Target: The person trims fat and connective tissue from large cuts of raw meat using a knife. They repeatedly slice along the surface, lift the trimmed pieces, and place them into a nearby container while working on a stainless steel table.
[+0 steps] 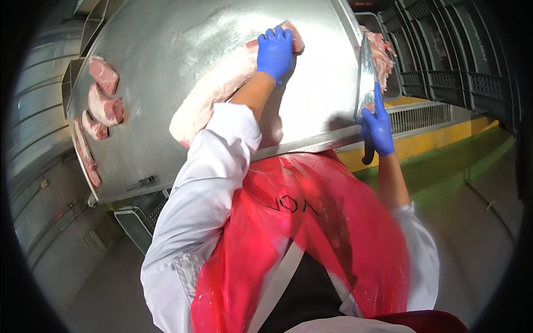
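My left hand [275, 54], in a blue glove, grips the upper end of a long pale pork loin [202, 108] lying diagonally on the steel table [144, 50]. My right hand [379, 127], also blue-gloved, holds a large knife [365, 75] by its black handle at the table's right edge, blade pointing up and index finger stretched along it. Several cut meat pieces [105, 108] lie along the table's left side. A pile of pink trimmings [380, 55] sits in a container behind the knife, just beyond the right edge.
Dark plastic crates [455, 50] stand at the right, beside a metal grate [427, 115] and yellow ledge. Another crate [133, 225] is below the table's left corner. A small dark object [145, 181] lies near the table's front-left edge.
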`<state>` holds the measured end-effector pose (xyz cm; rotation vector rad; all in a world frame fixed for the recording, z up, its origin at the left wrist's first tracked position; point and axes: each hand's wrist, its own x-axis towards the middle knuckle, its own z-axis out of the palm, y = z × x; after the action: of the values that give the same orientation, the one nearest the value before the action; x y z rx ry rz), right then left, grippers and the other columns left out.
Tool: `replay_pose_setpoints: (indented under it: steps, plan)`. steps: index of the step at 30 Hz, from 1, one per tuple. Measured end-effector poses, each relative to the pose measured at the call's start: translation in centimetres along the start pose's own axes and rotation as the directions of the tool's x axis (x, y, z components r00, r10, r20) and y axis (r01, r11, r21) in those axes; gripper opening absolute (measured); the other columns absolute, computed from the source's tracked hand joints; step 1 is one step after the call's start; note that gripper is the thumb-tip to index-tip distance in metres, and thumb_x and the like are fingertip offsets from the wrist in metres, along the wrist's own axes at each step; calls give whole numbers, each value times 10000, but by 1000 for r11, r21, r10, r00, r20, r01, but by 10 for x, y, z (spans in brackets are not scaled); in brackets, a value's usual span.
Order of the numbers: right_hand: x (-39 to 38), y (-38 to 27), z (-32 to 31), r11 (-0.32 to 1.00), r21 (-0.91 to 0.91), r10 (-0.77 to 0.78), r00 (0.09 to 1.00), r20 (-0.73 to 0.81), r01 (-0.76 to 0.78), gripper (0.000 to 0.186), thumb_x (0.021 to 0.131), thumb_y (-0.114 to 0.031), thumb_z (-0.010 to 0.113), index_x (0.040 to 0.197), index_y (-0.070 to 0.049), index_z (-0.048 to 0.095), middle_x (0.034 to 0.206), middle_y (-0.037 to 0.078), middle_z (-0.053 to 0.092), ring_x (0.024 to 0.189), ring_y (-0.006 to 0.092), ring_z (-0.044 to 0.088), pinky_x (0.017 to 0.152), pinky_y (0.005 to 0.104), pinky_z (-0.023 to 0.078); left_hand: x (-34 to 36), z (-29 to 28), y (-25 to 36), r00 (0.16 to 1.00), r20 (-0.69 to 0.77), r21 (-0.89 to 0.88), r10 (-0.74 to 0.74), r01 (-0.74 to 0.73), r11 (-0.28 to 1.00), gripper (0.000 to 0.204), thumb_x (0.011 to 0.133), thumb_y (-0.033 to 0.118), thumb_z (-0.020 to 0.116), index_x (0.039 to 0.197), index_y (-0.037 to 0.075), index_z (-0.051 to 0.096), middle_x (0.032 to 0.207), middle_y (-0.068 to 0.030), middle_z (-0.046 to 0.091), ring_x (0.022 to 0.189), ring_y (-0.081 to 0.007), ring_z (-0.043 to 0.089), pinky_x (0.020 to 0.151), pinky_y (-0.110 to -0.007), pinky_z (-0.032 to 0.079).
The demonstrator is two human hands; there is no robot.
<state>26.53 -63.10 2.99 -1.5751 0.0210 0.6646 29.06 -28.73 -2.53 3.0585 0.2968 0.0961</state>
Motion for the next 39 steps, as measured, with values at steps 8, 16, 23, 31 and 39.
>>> replay_pose_setpoints:
  steps: [8,16,23,31,39]
  plan:
    - [-8,-1,-46,996,50,77,995,70,-80,822,976,-27,535,1664,-204,121,833,-19,534,623,48,490,540,215,449,14,-22,-50,976,218,-479,5,102,872,395,860,302,662,1150,40,605,1011,-211,681,975,-359,688,846,-460,555]
    - [62,0,-16,999,-44,-7,972,235,18,813,972,-106,568,1660,-220,151,831,-15,541,631,50,498,564,228,474,6,-45,8,945,327,29,3,-14,999,338,939,340,587,1102,49,646,987,-200,737,903,-367,723,825,-461,569]
    - [133,-1,68,975,-193,-31,932,361,107,817,973,-193,597,1643,-358,160,924,93,646,687,141,625,614,305,573,8,-54,-4,926,321,-80,-200,237,968,426,897,317,616,1190,9,646,1047,-244,719,996,-396,698,880,-466,553]
    - [141,-6,106,904,-338,-65,866,496,261,766,994,-188,517,1642,-355,145,1034,132,672,655,195,662,639,352,594,4,-46,-17,956,198,-273,-217,267,924,397,878,309,627,1129,3,665,928,-265,713,906,-434,698,827,-489,550]
    - [154,-5,122,894,-303,-105,810,576,331,730,997,-269,529,1638,-341,187,833,126,669,606,209,659,660,374,598,5,-69,-21,991,129,-192,45,-20,981,346,864,276,624,1095,23,676,859,-253,716,839,-426,711,768,-485,558]
